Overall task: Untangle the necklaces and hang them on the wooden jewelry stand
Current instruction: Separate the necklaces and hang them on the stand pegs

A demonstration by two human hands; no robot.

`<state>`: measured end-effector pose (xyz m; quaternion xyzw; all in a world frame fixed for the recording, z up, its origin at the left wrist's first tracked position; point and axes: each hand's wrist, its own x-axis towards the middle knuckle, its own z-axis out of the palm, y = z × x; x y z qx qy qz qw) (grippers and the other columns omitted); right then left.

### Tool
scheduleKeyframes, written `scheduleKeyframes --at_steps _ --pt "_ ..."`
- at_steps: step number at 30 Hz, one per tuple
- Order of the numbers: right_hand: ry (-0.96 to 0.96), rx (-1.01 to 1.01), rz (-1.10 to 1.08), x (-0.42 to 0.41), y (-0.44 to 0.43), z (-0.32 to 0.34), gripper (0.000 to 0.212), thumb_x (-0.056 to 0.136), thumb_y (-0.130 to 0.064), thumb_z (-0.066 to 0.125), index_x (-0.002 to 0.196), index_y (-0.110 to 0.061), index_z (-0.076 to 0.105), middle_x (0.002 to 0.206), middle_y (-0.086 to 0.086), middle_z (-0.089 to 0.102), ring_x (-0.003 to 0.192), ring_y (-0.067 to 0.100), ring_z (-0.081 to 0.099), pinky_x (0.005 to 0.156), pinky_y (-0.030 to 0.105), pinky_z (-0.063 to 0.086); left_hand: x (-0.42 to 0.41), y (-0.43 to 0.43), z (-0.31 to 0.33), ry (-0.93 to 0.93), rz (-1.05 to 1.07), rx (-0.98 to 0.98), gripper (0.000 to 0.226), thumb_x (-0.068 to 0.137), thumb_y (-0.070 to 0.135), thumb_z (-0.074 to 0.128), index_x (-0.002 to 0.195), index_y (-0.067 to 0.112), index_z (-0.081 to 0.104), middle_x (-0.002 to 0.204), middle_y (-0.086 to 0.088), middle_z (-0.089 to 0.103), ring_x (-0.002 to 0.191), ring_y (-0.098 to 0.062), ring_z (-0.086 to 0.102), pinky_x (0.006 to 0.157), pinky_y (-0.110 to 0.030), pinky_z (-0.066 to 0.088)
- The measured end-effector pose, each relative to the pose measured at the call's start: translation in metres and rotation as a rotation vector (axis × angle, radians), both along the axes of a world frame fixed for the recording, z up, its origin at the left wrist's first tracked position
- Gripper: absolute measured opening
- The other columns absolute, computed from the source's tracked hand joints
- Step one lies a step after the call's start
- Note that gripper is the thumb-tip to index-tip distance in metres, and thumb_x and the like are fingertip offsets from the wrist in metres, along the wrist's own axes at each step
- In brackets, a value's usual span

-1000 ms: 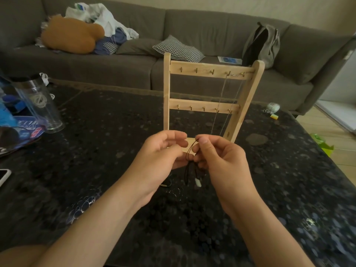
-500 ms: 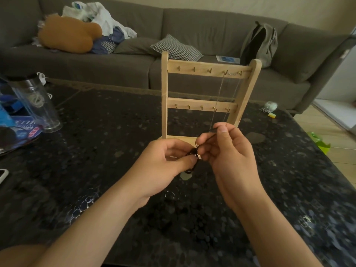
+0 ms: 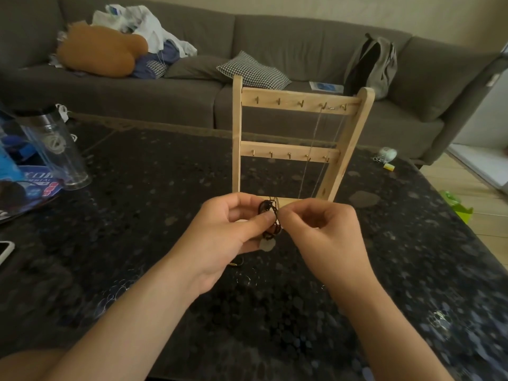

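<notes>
A wooden jewelry stand (image 3: pixel 291 151) with two hook rails stands upright on the dark table. Thin chain necklaces (image 3: pixel 313 149) hang from hooks on the right of its top rail. Just in front of the stand's base, my left hand (image 3: pixel 228 232) pinches a tangled black cord necklace (image 3: pixel 268 213) between thumb and fingers. A pale pendant (image 3: pixel 267 244) dangles below the tangle. My right hand (image 3: pixel 321 232) pinches the same cord from the right side. More thin chain (image 3: pixel 247 276) lies on the table beneath my hands.
The dark speckled table (image 3: pixel 143 229) carries a clear tumbler (image 3: pixel 53 149), a blue magazine (image 3: pixel 30 188) and a phone (image 3: pixel 5 251) at the left. A small white object (image 3: pixel 387 154) sits at the far right. A grey sofa (image 3: pixel 288 48) with cushions and a backpack (image 3: pixel 371 64) stands behind.
My right hand has dropped from in front of the stand's lower rail to the level of my left hand. The black cord is now bunched between both hands.
</notes>
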<state>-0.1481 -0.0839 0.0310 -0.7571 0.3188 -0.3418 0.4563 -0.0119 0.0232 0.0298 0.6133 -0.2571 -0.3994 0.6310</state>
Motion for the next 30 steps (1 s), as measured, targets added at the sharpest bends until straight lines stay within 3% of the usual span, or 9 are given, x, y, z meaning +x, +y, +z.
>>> scheduleKeyframes --at_steps 7,14,17,21,27,30 --pt "0.046 -0.155 0.01 0.002 0.001 -0.004 0.012 0.098 -0.02 0.075 0.104 -0.029 0.081 0.086 -0.017 0.077 0.085 -0.001 0.073 0.075 0.017 0.061 -0.001 -0.001 -0.002 -0.006 -0.043 0.016 0.02 0.102 0.014 0.072 0.121 0.018 0.075 0.108 -0.004 0.084 0.103 -0.021 0.082 0.097 -0.047 0.064" --pt "0.115 -0.253 -0.025 0.004 0.006 -0.004 0.009 0.101 -0.022 0.07 0.103 -0.029 0.075 0.084 -0.021 0.07 0.089 -0.009 0.065 0.073 0.005 0.05 0.0 -0.002 -0.001 -0.001 -0.028 0.02 0.015 0.109 0.022 0.064 0.116 0.019 0.077 0.106 -0.007 0.083 0.101 -0.024 0.082 0.096 -0.049 0.065" --pt "0.117 -0.237 -0.022 0.004 0.007 -0.004 0.008 0.101 -0.02 0.072 0.101 -0.027 0.076 0.08 -0.019 0.07 0.086 -0.008 0.067 0.071 0.007 0.051 0.001 -0.003 -0.006 -0.216 0.017 0.03 0.012 0.108 0.027 0.064 0.105 0.028 0.076 0.101 0.005 0.082 0.099 -0.013 0.079 0.093 -0.04 0.066" --pt "0.058 -0.084 0.021 0.003 0.004 -0.003 0.011 0.1 -0.017 0.073 0.1 -0.025 0.08 0.077 -0.011 0.076 0.073 0.001 0.071 0.065 0.012 0.053 0.003 -0.002 -0.009 -0.585 0.045 -0.006 0.009 0.105 0.025 0.068 0.104 0.03 0.075 0.097 0.014 0.077 0.089 -0.004 0.076 0.073 -0.016 0.059" --pt "0.004 0.09 0.072 0.002 0.003 0.002 0.01 0.097 -0.019 0.076 0.091 -0.025 0.081 0.079 -0.005 0.078 0.068 0.005 0.071 0.065 0.014 0.056 0.001 -0.002 -0.01 -0.721 0.024 0.001 0.007 0.106 0.025 0.066 0.105 0.029 0.072 0.089 0.016 0.071 0.074 0.005 0.068 0.063 -0.007 0.048" --pt "0.008 0.152 0.061 0.002 0.001 0.001 0.009 0.097 -0.024 0.077 0.088 -0.024 0.08 0.08 -0.002 0.078 0.071 0.008 0.071 0.067 0.016 0.057 0.0 -0.004 -0.012 -0.77 0.09 -0.004 0.003 0.104 0.026 0.069 0.105 0.028 0.072 0.094 0.015 0.072 0.083 0.002 0.069 0.066 -0.008 0.05"
